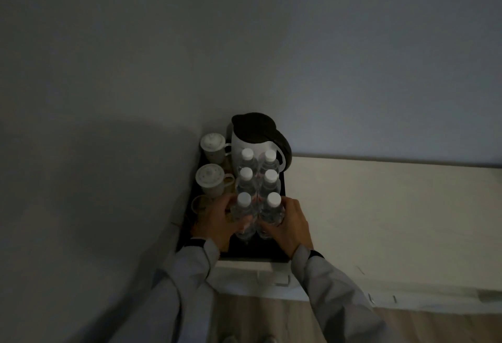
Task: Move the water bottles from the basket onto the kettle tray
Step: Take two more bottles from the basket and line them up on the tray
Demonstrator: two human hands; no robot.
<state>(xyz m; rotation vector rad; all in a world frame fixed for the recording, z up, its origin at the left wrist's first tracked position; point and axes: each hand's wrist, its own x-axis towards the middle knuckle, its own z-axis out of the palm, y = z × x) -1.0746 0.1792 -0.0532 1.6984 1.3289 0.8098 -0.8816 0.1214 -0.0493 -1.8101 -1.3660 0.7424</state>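
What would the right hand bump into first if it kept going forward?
Probably the middle clear plastic water bottle in the right-hand row, just past the nearest white-capped bottle that the right hand holds. Depth is unclear in this dim view.

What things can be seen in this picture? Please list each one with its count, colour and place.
water bottles: six, clear with white caps, two rows of three on the tray
kettle: one, white body, dark lid, far end of tray
lidded cups: two, white, left side of tray
glass: one, clear, left of the nearest bottles
tray: one, black, on the counter in the corner
counter: one, pale, along the wall
left hand: on the near-left bottle
right hand: on the near-right bottle
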